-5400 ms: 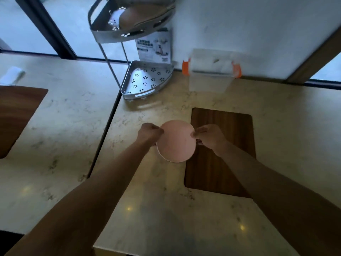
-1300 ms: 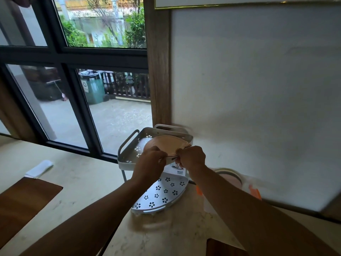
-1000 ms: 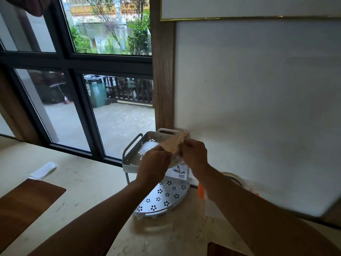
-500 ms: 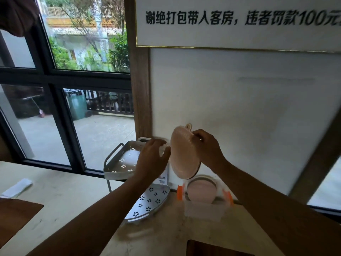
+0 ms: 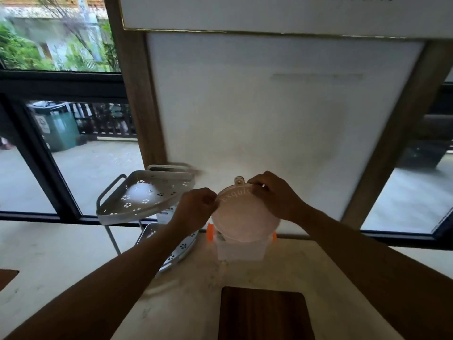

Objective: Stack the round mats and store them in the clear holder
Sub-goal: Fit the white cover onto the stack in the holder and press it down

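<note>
A pale pink round mat [image 5: 244,218] with raised lettering and a small hanging tab on top stands upright, its lower edge down in the clear holder [image 5: 241,251]. The holder is a translucent box with orange side clips, set against the wall on the marble counter. My left hand [image 5: 196,208] pinches the mat's upper left rim. My right hand [image 5: 274,195] grips its upper right rim. Whatever lies inside the holder behind the mat is hidden.
A grey two-tier corner rack [image 5: 147,197] with flower cut-outs stands just left of the holder, its top tier bare. A dark wooden board [image 5: 263,312] lies on the counter near me. The white wall panel rises right behind the holder.
The mat was lifted off the rack's top tier, turned on edge, carried right and lowered into the holder. My left hand, off it a moment ago, now pinches its rim.
</note>
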### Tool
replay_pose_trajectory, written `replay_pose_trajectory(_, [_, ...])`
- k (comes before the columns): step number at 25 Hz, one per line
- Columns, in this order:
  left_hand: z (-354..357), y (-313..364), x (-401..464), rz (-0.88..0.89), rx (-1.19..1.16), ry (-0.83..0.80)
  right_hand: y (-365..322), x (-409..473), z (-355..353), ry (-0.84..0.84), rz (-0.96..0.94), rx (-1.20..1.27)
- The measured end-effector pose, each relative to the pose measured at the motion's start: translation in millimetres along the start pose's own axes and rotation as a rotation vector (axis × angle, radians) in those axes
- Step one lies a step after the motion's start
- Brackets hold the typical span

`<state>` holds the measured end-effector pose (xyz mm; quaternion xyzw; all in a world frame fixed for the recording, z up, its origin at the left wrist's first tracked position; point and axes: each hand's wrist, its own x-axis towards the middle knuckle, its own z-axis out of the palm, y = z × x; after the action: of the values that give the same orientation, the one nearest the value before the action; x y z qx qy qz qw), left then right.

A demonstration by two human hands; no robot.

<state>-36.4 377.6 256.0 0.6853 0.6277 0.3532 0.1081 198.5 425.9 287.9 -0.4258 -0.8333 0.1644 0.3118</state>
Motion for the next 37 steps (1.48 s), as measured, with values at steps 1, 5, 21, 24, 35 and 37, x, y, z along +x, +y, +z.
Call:
replay_pose_trajectory(1, [5,0,2,0.009,0.013,-0.002,8,-2,0,-0.009,-0.003,-0.019])
replay_pose_trajectory(5, [23,-4,20,0.007,0.061,-0.019,38,-1,7,-0.037,-0.009,-0.072])
replay_pose_trajectory(21, [142,-98,86,-0.072,0.113,-0.090,165,51,107,-0.085,0.133,-0.072])
replay_pose_trajectory(24, [164,-115,87,-0.117,0.131,-0.126,187,49,130,-0.112,0.172,-0.063])
replay_pose_trajectory(35, [207,-146,104,-0.148,0.125,-0.101,229,62,170,-0.068,0.180,-0.072])
replay_pose_trajectory(37, [211,-149,105,-0.117,0.114,-0.098,231,63,173,-0.045,0.166,-0.083])
